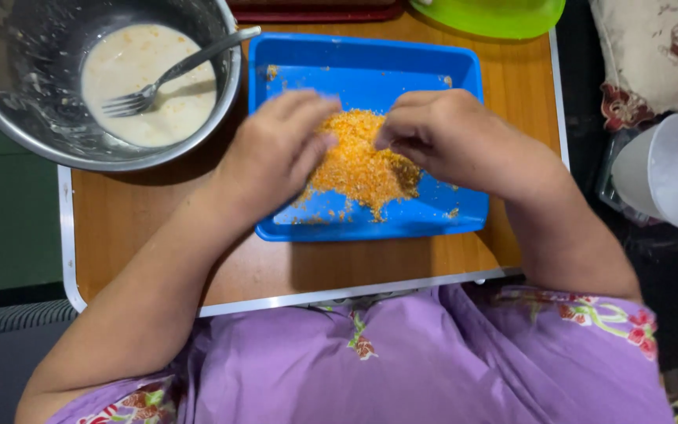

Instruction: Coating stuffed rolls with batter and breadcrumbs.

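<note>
Purple flowery cloth covers the lap closest to us, and past it both hands work in a blue plastic tray (pixel 433 74) on the wooden tabletop (pixel 143 228). Left hand (pixel 272 153) and right hand (pixel 453 133) press into a heap of rough orange breadcrumbs (pixel 362 169), fingers bent, but I cannot tell if either grip holds anything underneath. Beside the tray, a shiny metal bowl (pixel 9 118) keeps smooth white batter (pixel 131 78) and a fork (pixel 170 74), so coating looks partway done.
</note>
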